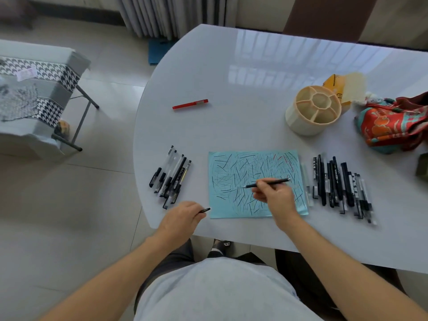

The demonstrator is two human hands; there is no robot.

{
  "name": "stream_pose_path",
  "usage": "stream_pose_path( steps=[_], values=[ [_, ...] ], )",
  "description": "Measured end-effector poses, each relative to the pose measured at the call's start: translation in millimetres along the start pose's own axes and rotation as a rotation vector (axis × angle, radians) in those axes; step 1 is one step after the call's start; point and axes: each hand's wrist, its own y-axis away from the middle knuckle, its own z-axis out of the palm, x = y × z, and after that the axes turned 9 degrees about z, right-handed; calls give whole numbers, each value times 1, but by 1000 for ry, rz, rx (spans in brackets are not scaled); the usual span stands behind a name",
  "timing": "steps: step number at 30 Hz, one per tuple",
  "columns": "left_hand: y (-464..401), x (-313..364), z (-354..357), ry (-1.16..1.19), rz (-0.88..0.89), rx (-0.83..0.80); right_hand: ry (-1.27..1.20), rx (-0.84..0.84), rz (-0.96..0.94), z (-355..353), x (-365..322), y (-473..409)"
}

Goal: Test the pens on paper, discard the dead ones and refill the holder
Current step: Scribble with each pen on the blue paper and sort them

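A light blue sheet of paper (234, 167) covered in pen strokes lies near the table's front edge. My right hand (275, 195) grips a black pen (278, 181) with its tip on the paper. My left hand (183, 218) rests at the paper's left corner, closed on a black pen cap (205, 210). A group of several black and clear pens (171, 179) lies left of the paper, and a larger row of pens (340, 186) lies to its right. The cream pen holder (298, 121) with empty compartments stands further back on the right. A red pen (190, 104) lies alone further back.
The white table (231, 77) has a rounded left edge with tiled floor beyond. A colourful cloth bag (391, 126) and a yellow box (333, 85) sit behind the holder at the right. A covered folding table (34, 93) stands on the floor to the left.
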Motion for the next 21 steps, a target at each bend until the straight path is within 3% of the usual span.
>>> stream_pose_path(
  steps=[3, 8, 18, 21],
  values=[
    [-11, 12, 8, -7, 108, -2, 130, -117, -88, 31, 14, 9],
    [-16, 14, 14, -82, 229, -55, 355, -139, -210, 64, 25, 12],
    [-14, 11, 18, -65, 193, -41, 716, -125, -354, 65, 23, 5],
    [-15, 12, 16, -60, 181, -46, 640, -105, -295, 64, 21, 6]
  ],
)
